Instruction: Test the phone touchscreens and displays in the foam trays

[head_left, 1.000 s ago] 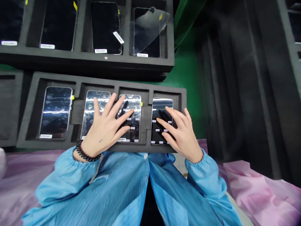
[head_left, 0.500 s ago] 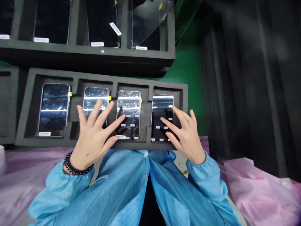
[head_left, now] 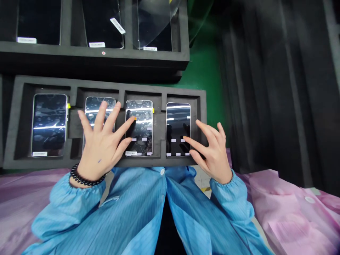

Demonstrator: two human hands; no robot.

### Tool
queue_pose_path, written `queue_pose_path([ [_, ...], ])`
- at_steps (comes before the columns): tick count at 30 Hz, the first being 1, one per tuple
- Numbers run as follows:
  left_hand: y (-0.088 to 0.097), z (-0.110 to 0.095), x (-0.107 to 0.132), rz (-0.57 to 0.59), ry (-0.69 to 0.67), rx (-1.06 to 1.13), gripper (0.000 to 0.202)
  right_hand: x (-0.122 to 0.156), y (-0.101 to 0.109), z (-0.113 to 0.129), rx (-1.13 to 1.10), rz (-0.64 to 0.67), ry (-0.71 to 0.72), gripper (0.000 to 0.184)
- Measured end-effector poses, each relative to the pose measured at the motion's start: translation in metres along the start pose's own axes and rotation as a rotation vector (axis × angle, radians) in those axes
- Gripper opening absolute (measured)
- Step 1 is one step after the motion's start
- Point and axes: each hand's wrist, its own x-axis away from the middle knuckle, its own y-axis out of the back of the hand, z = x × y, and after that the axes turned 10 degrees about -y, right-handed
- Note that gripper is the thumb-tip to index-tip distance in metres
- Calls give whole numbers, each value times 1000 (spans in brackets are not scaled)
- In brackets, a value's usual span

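Over a black foam tray [head_left: 106,88], viewed from the head camera, we are holding our left hand [head_left: 102,148] spread, pinching nothing, with its fingers fanned across a second smartphone [head_left: 92,102] and its thumb and forefinger reaching onto a third smartphone [head_left: 140,129]. We are keeping our right hand [head_left: 211,156] spread too, also pinching nothing, with its fingers at the lower right edge of a fourth smartphone [head_left: 177,124]. We cannot tell whether either hand is touching glass.

Item: the tray is holding four upright-lying phones, one per compartment, including a first smartphone [head_left: 49,124] at the far left.

Item: an upper foam tray [head_left: 79,53] is holding more phones, with a clear film sheet [head_left: 154,24] lying over the rightmost.

Item: we are wearing a black coiled bracelet [head_left: 85,179] and a blue striped smock [head_left: 71,209].

Item: pink plastic sheeting [head_left: 287,212] is lying beside the tray.
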Motion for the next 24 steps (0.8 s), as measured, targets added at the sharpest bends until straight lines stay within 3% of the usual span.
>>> queue_pose_path([
  [8, 13, -3, 26, -128, -176, -3, 57, -3, -7, 9, -22, 81, 90, 34],
  [15, 7, 1, 61, -105, -321, -26, 56, -3, -4, 8, -165, 63, 180, 32],
  [19, 3, 3, 61, -114, -332, 5, 58, -2, -5, 8, -220, 95, 289, 38],
  [24, 9, 2, 53, -152, -348, 32, 64, -4, -9, 12, -164, 174, 325, 39],
])
